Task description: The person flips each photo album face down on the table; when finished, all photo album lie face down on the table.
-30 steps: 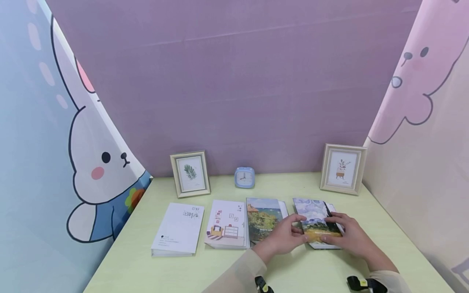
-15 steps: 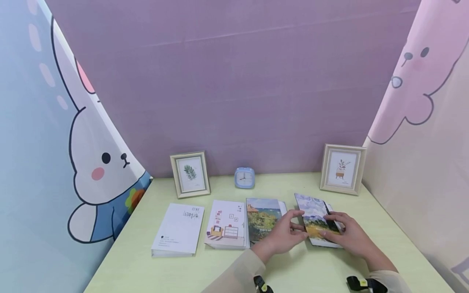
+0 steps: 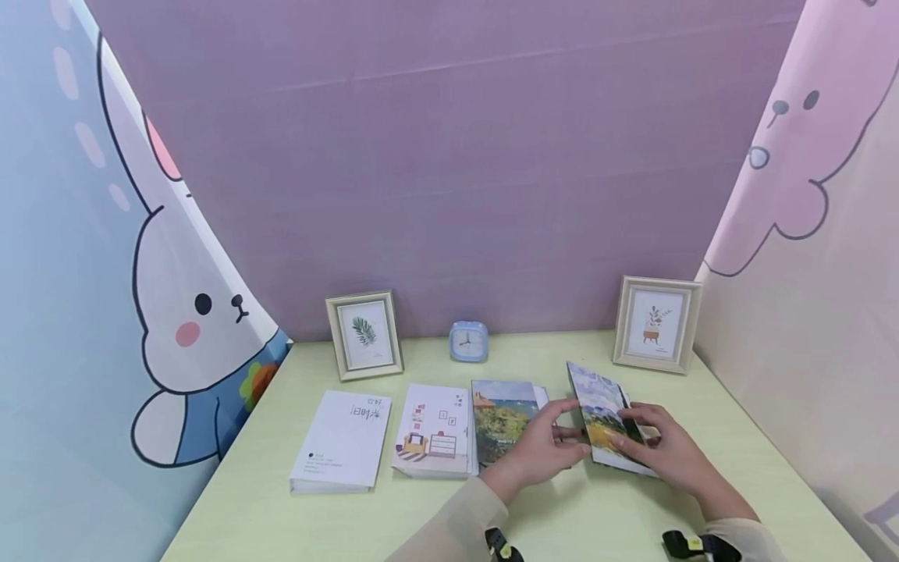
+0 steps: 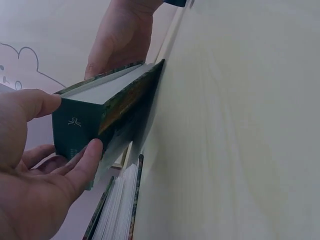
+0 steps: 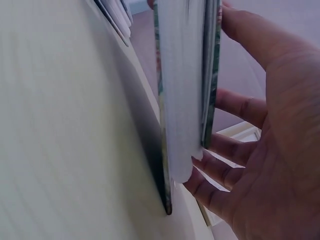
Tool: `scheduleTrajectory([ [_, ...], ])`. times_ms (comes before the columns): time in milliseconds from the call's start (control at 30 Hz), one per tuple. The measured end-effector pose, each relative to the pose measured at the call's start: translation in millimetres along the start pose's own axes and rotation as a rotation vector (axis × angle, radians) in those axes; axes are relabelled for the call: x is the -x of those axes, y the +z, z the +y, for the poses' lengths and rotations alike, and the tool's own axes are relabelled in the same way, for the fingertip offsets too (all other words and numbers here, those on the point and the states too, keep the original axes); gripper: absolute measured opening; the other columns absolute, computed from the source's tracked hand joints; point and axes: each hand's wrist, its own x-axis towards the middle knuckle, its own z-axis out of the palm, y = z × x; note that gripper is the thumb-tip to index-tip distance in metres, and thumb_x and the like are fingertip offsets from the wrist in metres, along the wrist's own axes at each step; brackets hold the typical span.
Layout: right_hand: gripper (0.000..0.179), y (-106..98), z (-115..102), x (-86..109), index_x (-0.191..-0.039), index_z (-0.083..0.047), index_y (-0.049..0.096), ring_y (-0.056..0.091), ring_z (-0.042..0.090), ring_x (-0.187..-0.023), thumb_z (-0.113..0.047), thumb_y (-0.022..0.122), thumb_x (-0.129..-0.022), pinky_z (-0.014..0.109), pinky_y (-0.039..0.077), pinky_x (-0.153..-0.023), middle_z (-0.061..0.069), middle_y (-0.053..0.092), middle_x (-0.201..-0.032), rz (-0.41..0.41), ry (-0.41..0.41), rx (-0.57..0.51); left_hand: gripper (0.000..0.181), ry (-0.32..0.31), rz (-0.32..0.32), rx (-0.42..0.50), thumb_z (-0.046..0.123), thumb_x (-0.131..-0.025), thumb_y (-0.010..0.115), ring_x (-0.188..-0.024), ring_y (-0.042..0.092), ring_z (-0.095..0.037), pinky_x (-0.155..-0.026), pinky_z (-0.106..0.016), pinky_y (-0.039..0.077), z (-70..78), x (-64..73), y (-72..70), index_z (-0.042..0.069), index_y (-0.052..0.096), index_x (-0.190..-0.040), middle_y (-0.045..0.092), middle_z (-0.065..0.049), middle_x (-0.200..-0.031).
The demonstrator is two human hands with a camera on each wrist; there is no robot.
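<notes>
A photo album (image 3: 598, 421) with a painted landscape cover is held tilted above the right part of the table, its left side raised. My left hand (image 3: 535, 451) grips its spine side. In the left wrist view, thumb and fingers pinch the dark green spine (image 4: 75, 125), which bears a small pale emblem. From the other side my right hand (image 3: 670, 451) holds the album, thumb on the cover. The right wrist view shows its fingers against the cover and white pages (image 5: 182, 90), with the covers slightly spread. Close beside my left hand lies another album (image 3: 507, 414) with a garden painting.
Further left lie an album with a furniture drawing (image 3: 438, 425) and a white album (image 3: 344, 437). Along the back stand a leaf-print frame (image 3: 365, 336), a blue clock (image 3: 468, 341) and a plant-print frame (image 3: 656, 324). Behind the table (image 3: 435, 523) hangs a purple backdrop (image 3: 449, 172).
The album has tilted up from lying nearly flat, its left side rising and its cover turning to the right. Both hands have stayed on it, nearly in place.
</notes>
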Motion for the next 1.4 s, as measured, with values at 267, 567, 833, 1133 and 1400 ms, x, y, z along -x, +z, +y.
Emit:
scheduleTrajectory([
  [267, 0.047, 5, -2, -0.2, -0.134, -0.008, 0.067, 0.054, 0.030, -0.123, -0.035, 0.078, -0.097, 0.038, 0.056, -0.084, 0.013, 0.059, -0.140, 0.037, -0.042, 0.017, 0.071, 0.003, 0.015, 0.092, 0.014, -0.094, 0.080, -0.114, 0.070, -0.021, -0.082, -0.036, 0.064, 2.8, 0.2, -2.0, 0.025, 0.046, -0.156, 0.063, -0.011, -0.137],
  [567, 0.041, 5, -7, -0.6, -0.136, -0.011, 0.068, 0.057, 0.027, -0.119, -0.026, 0.076, -0.098, 0.038, 0.056, -0.082, 0.014, 0.062, -0.140, 0.053, -0.108, -0.015, 0.067, 0.059, 0.021, 0.116, 0.013, -0.096, 0.078, -0.112, 0.071, -0.021, -0.084, -0.028, 0.062, 5.1, -1.4, -2.4, 0.028, 0.049, -0.154, 0.059, -0.004, -0.143],
  [833, 0.041, 10, -13, 0.6, -0.139, -0.011, 0.066, 0.063, 0.019, -0.108, -0.013, 0.074, -0.099, 0.026, 0.055, -0.076, 0.011, 0.062, -0.136, 0.077, -0.182, -0.100, 0.064, 0.142, 0.016, 0.119, 0.007, -0.096, 0.077, -0.126, 0.062, -0.038, -0.091, -0.027, 0.060, 9.6, -1.9, -2.7, 0.024, 0.052, -0.153, 0.043, 0.004, -0.159],
  [1133, 0.039, 13, -18, -0.9, -0.140, -0.010, 0.066, 0.062, 0.013, -0.110, -0.010, 0.069, -0.102, 0.024, 0.055, -0.078, 0.012, 0.062, -0.140, 0.101, -0.209, -0.141, 0.062, 0.172, 0.027, 0.115, 0.005, -0.093, 0.079, -0.122, 0.066, -0.025, -0.094, -0.028, 0.059, 12.8, -1.1, -0.2, 0.023, 0.057, -0.148, 0.045, 0.005, -0.157],
  [1400, 0.038, 13, -22, -1.6, -0.143, -0.004, 0.062, 0.062, 0.013, -0.115, -0.002, 0.062, -0.105, 0.019, 0.057, -0.087, 0.018, 0.060, -0.140, 0.083, -0.247, -0.300, 0.062, 0.194, 0.025, 0.172, 0.002, -0.092, 0.079, -0.117, 0.068, -0.022, -0.097, -0.031, 0.059, 14.5, -1.9, 3.1, 0.022, 0.057, -0.147, 0.055, 0.001, -0.143],
])
